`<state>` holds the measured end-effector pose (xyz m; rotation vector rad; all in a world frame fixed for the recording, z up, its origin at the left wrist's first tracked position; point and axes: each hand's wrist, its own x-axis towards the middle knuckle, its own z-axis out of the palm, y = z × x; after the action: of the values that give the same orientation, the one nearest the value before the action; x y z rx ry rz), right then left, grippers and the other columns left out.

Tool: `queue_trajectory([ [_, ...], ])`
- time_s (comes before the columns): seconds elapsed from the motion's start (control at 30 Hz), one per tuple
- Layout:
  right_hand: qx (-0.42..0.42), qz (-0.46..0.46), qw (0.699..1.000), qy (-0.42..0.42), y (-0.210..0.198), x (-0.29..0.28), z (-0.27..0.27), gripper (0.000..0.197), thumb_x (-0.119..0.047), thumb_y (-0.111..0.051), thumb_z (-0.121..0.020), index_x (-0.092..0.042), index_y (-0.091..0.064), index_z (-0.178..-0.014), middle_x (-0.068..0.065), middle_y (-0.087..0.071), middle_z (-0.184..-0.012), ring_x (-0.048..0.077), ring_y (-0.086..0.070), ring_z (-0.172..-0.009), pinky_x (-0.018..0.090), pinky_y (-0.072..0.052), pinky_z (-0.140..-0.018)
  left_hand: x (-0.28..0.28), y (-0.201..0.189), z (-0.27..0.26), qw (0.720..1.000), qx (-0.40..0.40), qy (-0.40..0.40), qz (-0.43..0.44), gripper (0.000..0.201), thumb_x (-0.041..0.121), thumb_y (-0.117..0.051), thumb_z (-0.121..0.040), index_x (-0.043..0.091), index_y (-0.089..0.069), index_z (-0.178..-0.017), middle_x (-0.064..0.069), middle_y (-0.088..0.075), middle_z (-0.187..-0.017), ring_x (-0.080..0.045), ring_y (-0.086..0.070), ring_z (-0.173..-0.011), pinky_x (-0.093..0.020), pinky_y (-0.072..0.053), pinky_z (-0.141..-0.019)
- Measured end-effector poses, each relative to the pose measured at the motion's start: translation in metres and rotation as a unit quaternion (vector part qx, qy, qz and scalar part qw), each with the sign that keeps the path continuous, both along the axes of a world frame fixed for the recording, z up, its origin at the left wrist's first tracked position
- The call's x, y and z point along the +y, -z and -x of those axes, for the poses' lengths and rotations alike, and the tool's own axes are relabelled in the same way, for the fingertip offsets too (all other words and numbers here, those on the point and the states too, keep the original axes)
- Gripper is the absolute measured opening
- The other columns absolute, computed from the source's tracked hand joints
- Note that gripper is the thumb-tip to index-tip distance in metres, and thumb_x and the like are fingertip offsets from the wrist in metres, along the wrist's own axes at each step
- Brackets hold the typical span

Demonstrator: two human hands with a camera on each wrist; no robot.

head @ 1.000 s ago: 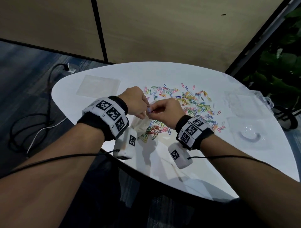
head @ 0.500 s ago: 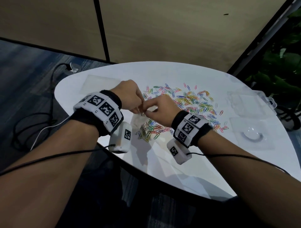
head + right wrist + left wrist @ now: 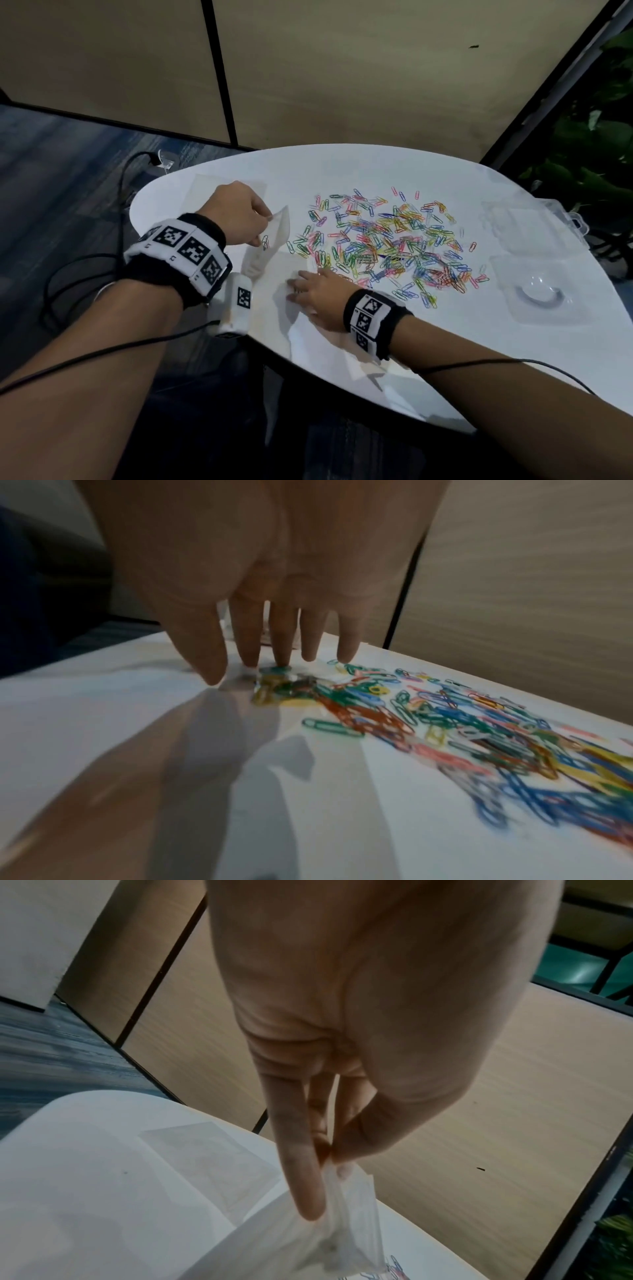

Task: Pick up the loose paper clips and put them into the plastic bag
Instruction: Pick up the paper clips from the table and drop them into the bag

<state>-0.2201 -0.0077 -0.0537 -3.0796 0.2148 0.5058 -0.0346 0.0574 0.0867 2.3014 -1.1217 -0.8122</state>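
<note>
Two hands: both at the near-left edge of the clip spread, each on a separate job.
Left hand: thumb and fingers pinch the top edge of the plastic bag, holding it lifted off the table, probably so that the mouth stays reachable.
Bag contents: one or two clips show through the film; the rest of the bag looks slack and nearly empty.
Right hand: fingers extended and slightly spread, holding nothing, fingertips touching the nearest paper clips, likely to rake them together for pickup.
Clip location: nearly all clips lie loose on the table, right of the bag.
Clip material: thin wire loops in coloured coating, many overlapping.
Bag material: thin, clear, creased film, limp under its own weight.
Table surface: smooth, white, glossy, showing reflections.
Progress: early, by this judgement.
</note>
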Motion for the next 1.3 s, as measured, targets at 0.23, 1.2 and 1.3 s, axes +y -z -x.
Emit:
queue_trajectory([
  [0.23,-0.045,-0.019,0.996,0.069,0.006,-0.023,0.032,0.024,-0.024,-0.048,-0.099,-0.016,-0.066,-0.111,0.008,-0.061,-0.112,0.034,-0.059,-0.103,0.041,-0.054,-0.076,-0.004,0.000,0.005,1.000,0.022,0.006,-0.009,0.029,-0.001,-0.051,-0.085,0.012,-0.074,-0.098,-0.013,-0.075,-0.078,-0.019,-0.075,-0.068,-0.029,-0.060,-0.076],
  [1.2,-0.326,-0.569,0.587,0.475,-0.076,-0.019,-0.021,0.018,0.012,-0.066,-0.082,-0.004,-0.072,-0.088,0.023,-0.072,-0.090,0.030,-0.073,-0.078,0.038,-0.060,-0.085,-0.015,0.004,0.028,0.997,0.056,0.049,-0.023,0.029,0.000,-0.049,-0.086,0.012,-0.075,-0.095,-0.011,-0.075,-0.076,-0.018,-0.075,-0.067,-0.025,-0.061,-0.070],
  [1.3,-0.301,-0.496,0.684,0.442,-0.076,-0.019,-0.018,0.017,0.006,-0.068,-0.081,-0.003,-0.076,-0.092,0.017,-0.075,-0.091,0.030,-0.075,-0.080,0.039,-0.061,-0.082,-0.015,0.003,0.029,0.997,0.059,0.046,-0.020,0.031,-0.003,-0.049,-0.085,0.011,-0.074,-0.097,-0.009,-0.073,-0.075,-0.017,-0.074,-0.065,-0.022,-0.059,-0.065],
])
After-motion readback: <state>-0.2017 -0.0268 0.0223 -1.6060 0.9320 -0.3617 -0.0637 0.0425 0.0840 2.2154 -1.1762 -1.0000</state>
